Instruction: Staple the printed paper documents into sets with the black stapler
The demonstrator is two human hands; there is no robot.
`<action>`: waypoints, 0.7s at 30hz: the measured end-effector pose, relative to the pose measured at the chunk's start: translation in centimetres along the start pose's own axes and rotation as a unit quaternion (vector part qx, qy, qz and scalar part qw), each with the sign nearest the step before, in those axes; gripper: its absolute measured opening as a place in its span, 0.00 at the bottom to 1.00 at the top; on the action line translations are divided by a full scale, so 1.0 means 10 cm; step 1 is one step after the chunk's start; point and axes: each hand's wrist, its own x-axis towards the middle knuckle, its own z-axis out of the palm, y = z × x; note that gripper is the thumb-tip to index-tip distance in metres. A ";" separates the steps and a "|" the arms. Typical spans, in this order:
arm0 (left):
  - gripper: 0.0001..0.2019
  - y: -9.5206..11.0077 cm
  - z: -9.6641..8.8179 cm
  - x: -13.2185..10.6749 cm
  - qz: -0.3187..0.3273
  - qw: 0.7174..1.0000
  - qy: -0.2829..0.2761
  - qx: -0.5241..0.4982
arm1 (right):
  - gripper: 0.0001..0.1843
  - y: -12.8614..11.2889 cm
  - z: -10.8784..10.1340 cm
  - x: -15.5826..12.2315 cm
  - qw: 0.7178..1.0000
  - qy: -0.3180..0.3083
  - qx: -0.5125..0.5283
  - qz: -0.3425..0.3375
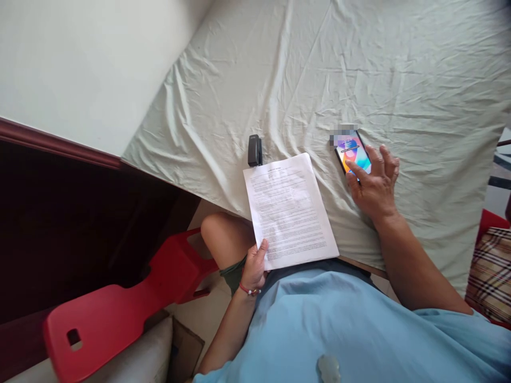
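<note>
My left hand grips the lower left corner of a stack of printed paper, thumb on top and the other fingers hidden beneath. The sheets rest partly on the cloth-covered table and reach over its near edge. Just beyond their top left corner stands a black stapler. To the right, my right hand is over the lower end of a smartphone with its screen lit. The index fingertip is at the screen, and the other fingers are spread, holding nothing.
A pale, wrinkled cloth covers the table. On the left are a red plastic chair and a white wall with dark wood below. A plaid cloth lies over something red at the right edge.
</note>
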 end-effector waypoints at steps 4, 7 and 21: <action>0.32 0.00 0.00 0.00 0.003 1.000 0.004 0.001 | 0.21 -0.03 0.00 -0.02 0.999 -0.037 0.007 0.015; 0.32 0.00 0.00 0.00 -0.001 1.000 0.002 -0.005 | 0.22 0.03 -0.01 -0.01 0.997 -0.014 0.012 0.069; 0.32 -0.03 0.03 0.02 -0.008 1.000 0.024 -0.009 | 0.21 0.20 0.01 0.05 0.976 0.070 0.083 0.188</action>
